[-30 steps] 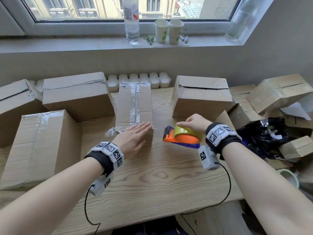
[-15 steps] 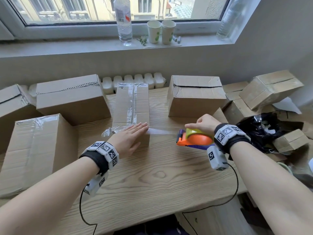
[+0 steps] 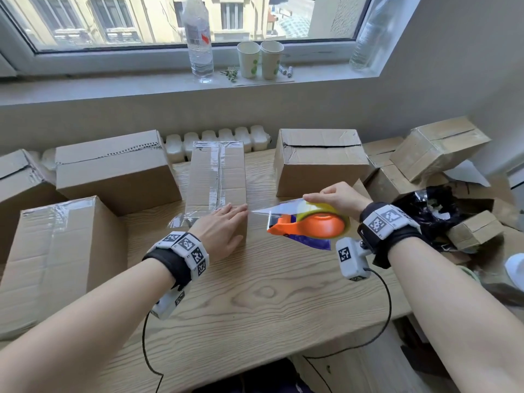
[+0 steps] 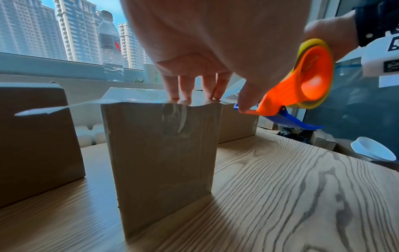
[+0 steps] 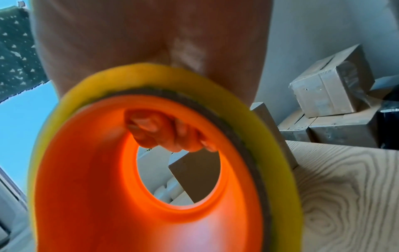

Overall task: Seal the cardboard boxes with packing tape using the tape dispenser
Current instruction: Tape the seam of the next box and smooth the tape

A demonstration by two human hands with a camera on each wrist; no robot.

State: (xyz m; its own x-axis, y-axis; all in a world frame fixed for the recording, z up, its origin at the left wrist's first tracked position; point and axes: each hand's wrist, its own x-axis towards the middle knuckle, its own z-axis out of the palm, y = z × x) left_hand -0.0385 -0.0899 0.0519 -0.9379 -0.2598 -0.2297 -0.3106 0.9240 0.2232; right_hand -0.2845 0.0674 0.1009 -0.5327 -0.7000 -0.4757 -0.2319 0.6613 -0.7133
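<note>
Nearest me, the wooden table [image 3: 255, 302] is carrying everything. The person's left hand [image 3: 219, 232] is lying flat with straight fingers [image 4: 185, 88], pressing the clear tape strip [image 3: 263, 210] down on the near top edge of the narrow cardboard box [image 3: 217, 177] standing in the middle of the table; a loose end of tape is sticking out past the box's left side. Just right of that box, the right hand [image 3: 337, 198] is gripping the orange tape dispenser [image 3: 309, 226], fingertips [image 5: 170, 131] curling through its open hub, holding it above the table with the tape stretching taut from it to the box edge. Further back, a larger box [image 3: 320, 161] with an untaped seam is sitting to the right and another box [image 3: 113, 168] to the left. Beyond them, a water bottle [image 3: 198, 41] and two paper cups [image 3: 259, 59] are standing on the windowsill.
</note>
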